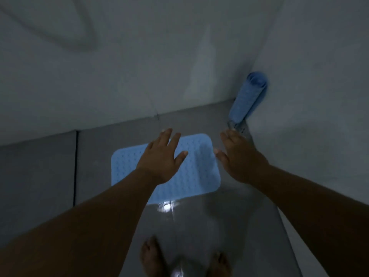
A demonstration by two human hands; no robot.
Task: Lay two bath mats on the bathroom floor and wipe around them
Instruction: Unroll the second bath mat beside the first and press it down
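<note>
A light blue dotted bath mat [197, 172] lies flat on the grey tiled floor [40, 172]. A second blue mat [247, 96], rolled into a tube, stands leaning in the corner at the right wall. My left hand [161, 156] hovers over the flat mat with fingers spread and nothing in it. My right hand [237, 156] is just past the mat's right edge, below the foot of the rolled mat, fingers apart and empty. The room is dim and the picture slightly blurred.
White walls [139, 66] close the space ahead and on the right [319, 96]. My bare feet [153, 256] stand on the glossy wet-looking floor near the bottom, with light glare [165, 206] just below the mat. A dark tile joint [75, 166] runs at left.
</note>
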